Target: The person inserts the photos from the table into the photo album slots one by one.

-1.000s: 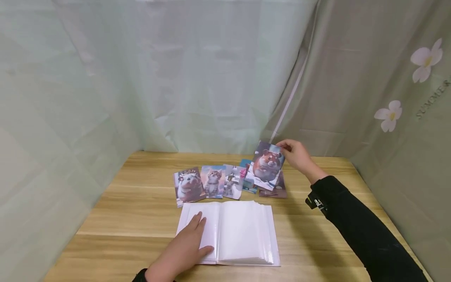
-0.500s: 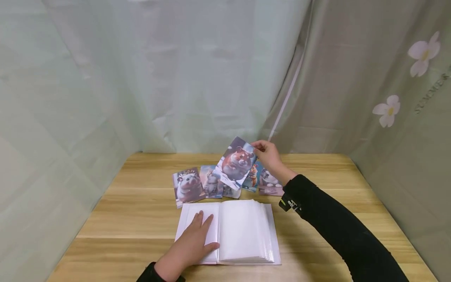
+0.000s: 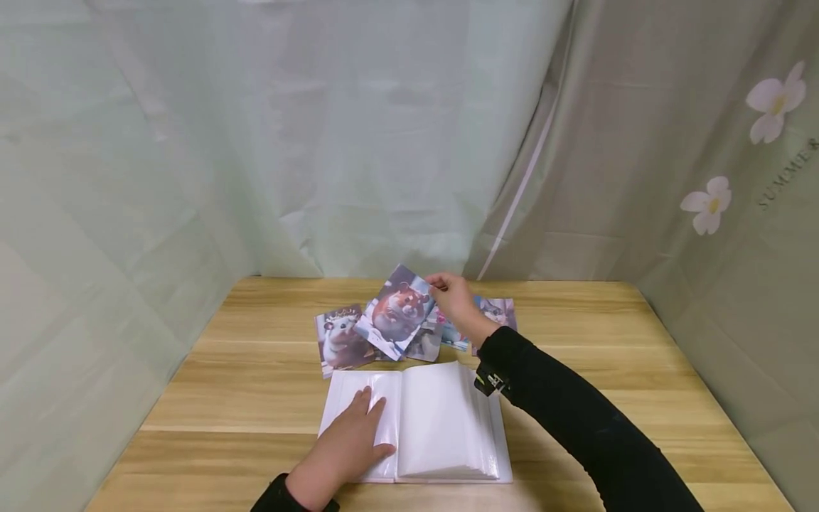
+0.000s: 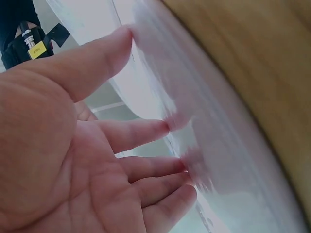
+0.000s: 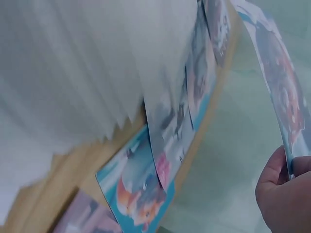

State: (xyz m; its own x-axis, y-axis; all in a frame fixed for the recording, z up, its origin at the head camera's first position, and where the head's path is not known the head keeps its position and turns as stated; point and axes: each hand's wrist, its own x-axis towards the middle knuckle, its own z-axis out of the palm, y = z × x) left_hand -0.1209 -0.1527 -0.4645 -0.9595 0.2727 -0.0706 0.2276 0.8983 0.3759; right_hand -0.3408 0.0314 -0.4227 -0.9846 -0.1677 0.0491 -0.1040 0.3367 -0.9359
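Note:
My right hand (image 3: pixel 456 299) pinches a hamster photo card (image 3: pixel 399 313) by its upper right edge, tilted above the row of cards. In the right wrist view, thumb and fingers grip the edge of that card (image 5: pixel 282 77). My left hand (image 3: pixel 348 437) lies with straight, spread fingers on the left page of an open photo album (image 3: pixel 431 419). The left wrist view has the fingertips of the left hand (image 4: pixel 107 145) touching the glossy clear sleeve (image 4: pixel 228 160). The album's right side is a thick stack of white, fanned pages.
Behind the album lie a crowned-hamster card (image 3: pixel 342 341), a grey card (image 3: pixel 425 341) and a card at the right end (image 3: pixel 500 311), partly behind my right hand. A blue card (image 5: pixel 138 189) shows in the right wrist view. Curtains (image 3: pixel 384 142) hang behind the wooden table (image 3: pixel 211 398).
My right hand has carried the hamster card leftward along the row, from the right end to over the left-middle cards, tilting it more. My left hand stays on the album page.

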